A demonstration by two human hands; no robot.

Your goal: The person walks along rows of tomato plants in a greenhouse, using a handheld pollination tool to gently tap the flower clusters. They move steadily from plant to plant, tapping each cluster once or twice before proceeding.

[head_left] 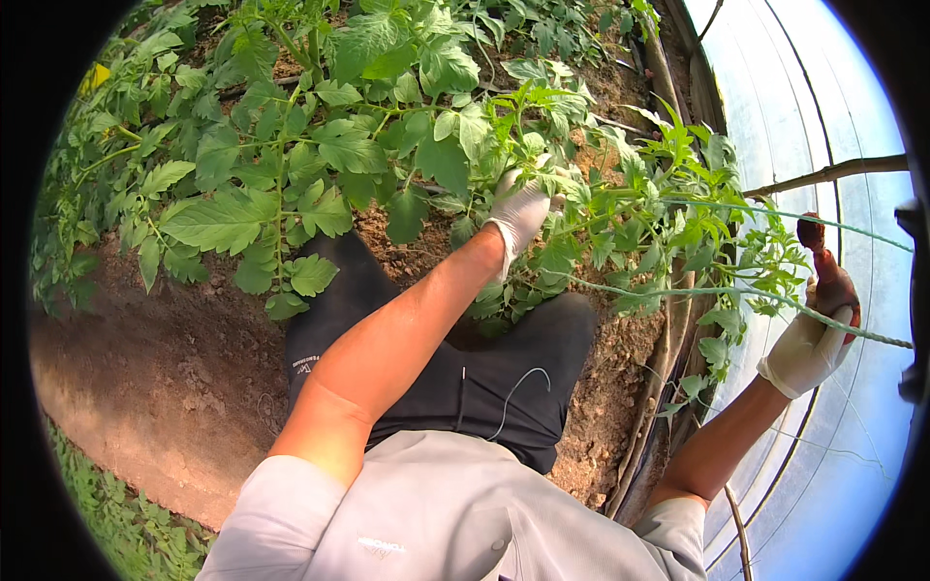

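Note:
My left hand [524, 202], in a thin white glove, reaches into the leafy top of a tomato plant [541, 138]. Its fingers are bent among the leaves, which partly cover them, so whether they grip a stem cannot be told. My right hand [810, 348], gloved too, is raised at the far right. It grips a dark red object [835, 290] with a rounded body, a narrow neck and a knobbed upper end; its exact kind is unclear. A green twine [716, 291] passes across that object, and a second green twine [770, 210] runs above it.
Dense tomato plants [349, 145] fill the upper left and centre. Bare soil [174, 392] lies at left. Wooden poles [672, 341] edge the bed beside a translucent plastic sheet wall [792, 138], crossed by a branch [828, 174]. My black-trousered knees [559, 327] are under the foliage.

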